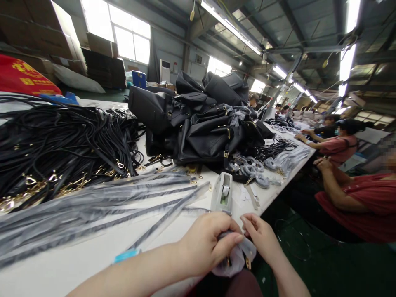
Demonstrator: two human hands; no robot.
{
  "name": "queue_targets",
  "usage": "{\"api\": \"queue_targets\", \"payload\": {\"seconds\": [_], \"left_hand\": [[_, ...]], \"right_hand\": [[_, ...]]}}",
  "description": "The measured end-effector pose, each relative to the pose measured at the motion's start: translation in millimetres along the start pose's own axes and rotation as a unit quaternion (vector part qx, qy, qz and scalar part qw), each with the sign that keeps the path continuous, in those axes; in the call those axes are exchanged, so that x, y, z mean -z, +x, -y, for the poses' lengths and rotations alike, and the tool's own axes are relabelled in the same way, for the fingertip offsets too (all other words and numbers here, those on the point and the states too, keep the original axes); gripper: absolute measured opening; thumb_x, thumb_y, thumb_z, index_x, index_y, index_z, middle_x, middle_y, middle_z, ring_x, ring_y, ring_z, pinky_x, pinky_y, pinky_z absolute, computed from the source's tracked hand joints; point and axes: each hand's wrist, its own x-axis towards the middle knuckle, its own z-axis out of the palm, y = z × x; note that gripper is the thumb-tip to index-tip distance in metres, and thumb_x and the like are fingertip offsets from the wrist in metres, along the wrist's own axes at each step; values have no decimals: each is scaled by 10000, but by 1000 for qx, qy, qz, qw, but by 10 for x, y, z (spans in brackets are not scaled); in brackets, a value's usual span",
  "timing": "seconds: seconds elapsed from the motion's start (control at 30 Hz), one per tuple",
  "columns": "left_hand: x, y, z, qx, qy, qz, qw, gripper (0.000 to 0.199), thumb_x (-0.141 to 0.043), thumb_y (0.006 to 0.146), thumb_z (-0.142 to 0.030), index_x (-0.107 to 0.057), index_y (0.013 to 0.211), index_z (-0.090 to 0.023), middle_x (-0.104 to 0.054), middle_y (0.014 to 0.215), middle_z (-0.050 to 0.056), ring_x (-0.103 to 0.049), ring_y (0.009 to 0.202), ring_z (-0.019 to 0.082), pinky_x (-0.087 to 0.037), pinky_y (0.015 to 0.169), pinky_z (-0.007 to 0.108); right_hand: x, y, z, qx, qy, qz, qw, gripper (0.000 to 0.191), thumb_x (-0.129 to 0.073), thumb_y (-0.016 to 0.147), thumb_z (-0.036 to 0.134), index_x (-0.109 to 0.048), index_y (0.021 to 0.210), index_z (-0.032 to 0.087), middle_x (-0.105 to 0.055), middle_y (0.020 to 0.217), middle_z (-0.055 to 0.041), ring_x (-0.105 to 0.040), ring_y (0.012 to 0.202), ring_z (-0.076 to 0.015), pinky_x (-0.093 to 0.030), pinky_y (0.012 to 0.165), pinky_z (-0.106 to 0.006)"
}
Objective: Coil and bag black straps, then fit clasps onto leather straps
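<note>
My left hand is closed around a coiled strap in clear plastic wrap, low at the table's near edge, above my lap. A gold clasp hangs out of the wrap. Just to its right, my right hand has thumb and fingertips pinched together close to the coil. Whatever those fingertips hold is too small to make out. Right beyond my hands stands a grey tape dispenser with a roll in it. Long wrapped straps lie flat to the left.
Black bags are heaped behind the dispenser. Loose black straps with gold clips cover the left side. Coiled wrapped straps lie right of the bags. A blue object is beside my left forearm. Co-workers sit along the right side.
</note>
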Motion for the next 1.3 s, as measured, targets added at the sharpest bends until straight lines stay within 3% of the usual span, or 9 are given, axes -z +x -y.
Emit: {"api": "queue_targets", "payload": {"seconds": [0.17, 0.27, 0.33, 0.43, 0.6, 0.77, 0.93, 1.17, 1.3], "left_hand": [[13, 76, 137, 11, -11, 39, 999, 299, -467, 983, -363, -659, 880, -158, -684, 778, 61, -607, 717, 142, -443, 691, 226], [56, 107, 183, 33, -2, 31, 999, 291, -470, 984, -361, -657, 878, -165, -678, 768, 54, -603, 708, 138, -443, 692, 222], [80, 119, 209, 49, 3, 31, 998, 280, -485, 979, -366, -659, 884, -168, -681, 773, 51, -604, 707, 136, -450, 699, 219], [93, 136, 264, 69, 9, 32, 997, 291, -486, 973, -386, -663, 889, -171, -691, 788, 57, -611, 719, 143, -460, 705, 225], [70, 160, 349, 78, 9, 29, 997, 252, -503, 964, -345, -673, 891, -174, -690, 788, 41, -611, 724, 135, -443, 699, 213], [43, 167, 338, 67, 11, 31, 997, 227, -517, 961, -319, -669, 894, -165, -684, 783, 39, -608, 724, 132, -433, 699, 208], [7, 139, 310, 52, 11, 46, 998, 234, -513, 962, -326, -659, 874, -166, -680, 774, 39, -598, 708, 128, -429, 686, 206], [9, 117, 273, 45, 13, 48, 998, 258, -489, 973, -349, -659, 888, -174, -692, 805, 40, -613, 745, 134, -438, 713, 212], [4, 105, 263, 42, 16, 41, 998, 253, -496, 968, -352, -668, 902, -180, -696, 802, 38, -614, 733, 136, -439, 701, 216]], "right_hand": [[-54, 688, -464, -46, -146, -54, 987, 275, -484, 915, 284, -665, 1078, 156, -715, 1001, -112, -683, 904, -238, -498, 849, -348], [-213, 972, -511, -35, -234, -45, 971, 305, -585, 875, 246, -664, 1138, 113, -671, 1124, -174, -634, 1065, -298, -448, 938, -387], [-345, 1101, -504, -19, -280, -33, 959, 270, -610, 871, 222, -681, 1101, 100, -662, 1105, -186, -604, 1114, -320, -436, 944, -392], [-473, 1240, -521, -11, -328, -22, 944, 172, -564, 928, 196, -685, 1012, 107, -666, 1050, -146, -621, 1058, -274, -458, 910, -391], [-407, 1330, -606, -13, -355, -9, 935, 189, -547, 985, 266, -680, 1022, 137, -692, 1033, -78, -653, 946, -203, -491, 889, -402], [-199, 1211, -635, 16, -343, 9, 939, 278, -518, 993, 349, -708, 1116, 187, -701, 1129, -88, -656, 1037, -196, -467, 930, -317], [-59, 1188, -706, -74, -387, -43, 918, 343, -488, 1013, 380, -631, 1205, 134, -680, 1137, -116, -660, 1012, -224, -509, 900, -404], [-53, 1355, -669, -126, -419, 7, 899, 267, -614, 964, 364, -658, 1084, 130, -686, 1083, -82, -671, 963, -202, -554, 866, -409], [-48, 1443, -632, -149, -421, 28, 894, 309, -601, 967, 404, -649, 1120, 140, -680, 1114, -82, -668, 979, -208, -553, 871, -423]]}}
